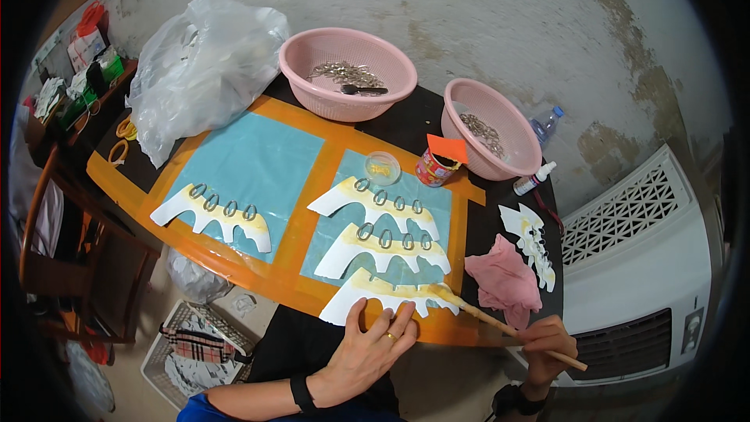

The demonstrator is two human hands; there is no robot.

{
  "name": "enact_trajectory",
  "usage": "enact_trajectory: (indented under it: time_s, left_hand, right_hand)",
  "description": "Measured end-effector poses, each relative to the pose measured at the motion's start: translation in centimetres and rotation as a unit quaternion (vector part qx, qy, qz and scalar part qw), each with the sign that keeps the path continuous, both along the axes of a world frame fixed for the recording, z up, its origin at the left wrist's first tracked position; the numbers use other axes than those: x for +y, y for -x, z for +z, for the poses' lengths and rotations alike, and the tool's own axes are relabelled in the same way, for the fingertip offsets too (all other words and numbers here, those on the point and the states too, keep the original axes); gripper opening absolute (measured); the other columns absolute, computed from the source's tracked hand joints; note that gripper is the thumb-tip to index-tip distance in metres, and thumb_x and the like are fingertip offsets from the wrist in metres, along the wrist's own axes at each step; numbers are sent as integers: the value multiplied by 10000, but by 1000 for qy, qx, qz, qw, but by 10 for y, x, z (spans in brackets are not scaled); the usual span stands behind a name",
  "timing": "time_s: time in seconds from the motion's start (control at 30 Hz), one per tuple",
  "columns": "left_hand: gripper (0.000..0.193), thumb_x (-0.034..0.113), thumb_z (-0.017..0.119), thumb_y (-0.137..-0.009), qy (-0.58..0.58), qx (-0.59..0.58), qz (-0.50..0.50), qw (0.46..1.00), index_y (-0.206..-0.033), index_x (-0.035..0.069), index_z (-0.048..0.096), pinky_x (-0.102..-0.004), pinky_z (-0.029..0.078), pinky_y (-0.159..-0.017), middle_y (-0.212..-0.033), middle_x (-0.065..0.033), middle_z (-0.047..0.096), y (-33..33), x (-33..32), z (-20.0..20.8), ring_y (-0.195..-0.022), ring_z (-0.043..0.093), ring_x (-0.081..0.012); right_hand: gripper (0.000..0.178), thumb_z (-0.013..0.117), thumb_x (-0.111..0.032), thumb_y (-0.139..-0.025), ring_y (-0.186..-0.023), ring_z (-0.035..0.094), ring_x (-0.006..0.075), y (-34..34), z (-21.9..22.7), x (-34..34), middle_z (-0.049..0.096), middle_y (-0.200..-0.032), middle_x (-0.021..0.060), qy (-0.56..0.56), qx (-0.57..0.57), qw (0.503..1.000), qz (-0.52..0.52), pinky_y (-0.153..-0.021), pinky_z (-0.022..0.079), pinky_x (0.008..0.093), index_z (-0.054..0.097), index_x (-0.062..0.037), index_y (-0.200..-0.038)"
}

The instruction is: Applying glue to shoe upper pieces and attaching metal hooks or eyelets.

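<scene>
Nearest me lies a white scalloped cut-out piece (348, 302) with a yellowish coated upper edge. My left hand (369, 352) rests on its lower edge, fingers spread and pressing it down. In my right hand (548, 341) is a brush (488, 319) with a long wooden handle, its yellowish tip touching the coated edge near the right end. Just beyond lies a second white piece (337, 259) with several metal rings along its coated edge, and past that a third white piece (332, 202) like it. Another ringed white piece (176, 207) lies at the left.
Two pink baskets (344, 108) (508, 169) hold metal parts at the back. A red tin (432, 172), a clear round lid (382, 168), a small white bottle (534, 178), a pink cloth (504, 280) and a plastic bag (207, 70) share the table (289, 242) with more white pieces (527, 238).
</scene>
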State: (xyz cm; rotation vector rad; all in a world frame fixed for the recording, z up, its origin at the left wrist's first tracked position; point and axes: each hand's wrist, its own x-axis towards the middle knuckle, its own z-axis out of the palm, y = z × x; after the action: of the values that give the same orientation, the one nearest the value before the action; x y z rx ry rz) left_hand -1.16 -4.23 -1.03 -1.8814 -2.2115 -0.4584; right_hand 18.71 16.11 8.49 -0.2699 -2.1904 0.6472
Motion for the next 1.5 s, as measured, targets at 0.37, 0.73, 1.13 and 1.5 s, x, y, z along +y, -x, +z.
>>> enact_trajectory:
  time_s: [0.37,0.73,1.13,1.5]
  left_hand:
    - [390,166,599,-896,3,-19,-10,1000,-1278,106,545,-592,323,-1088,-1527,-111,454,0,2,0,-1171,531,-238]
    - [480,149,610,-893,18,-34,-16,999,-1358,73,518,-596,289,-1102,-1563,-117,428,-1,1,-1,-1195,527,-247]
    - [715,150,693,-880,-9,-58,-18,998,-1530,92,401,-567,290,-1108,-1581,-91,418,0,-1,1,-1158,561,-241]
    - [719,135,709,-865,-106,-207,-53,971,-1513,45,410,-453,359,-1095,-1329,-188,548,13,2,9,-1115,551,-307]
  right_hand:
    - [65,713,-17,-738,-700,658,262,-3,-6,3,758,-834,143,12,-21,1000,3,-696,509,344,669,-65,-736]
    - [79,752,-56,-760,-710,662,261,-13,-2,6,760,-830,130,-3,-19,1000,-21,-694,512,336,677,-72,-738]
    - [129,753,-83,-788,-703,638,250,-30,5,8,740,-809,135,-83,29,994,-68,-660,503,344,643,-62,-724]
    - [89,579,-44,-983,-800,621,210,-22,-28,50,645,-948,163,301,252,917,-75,-748,538,328,561,14,-1048]
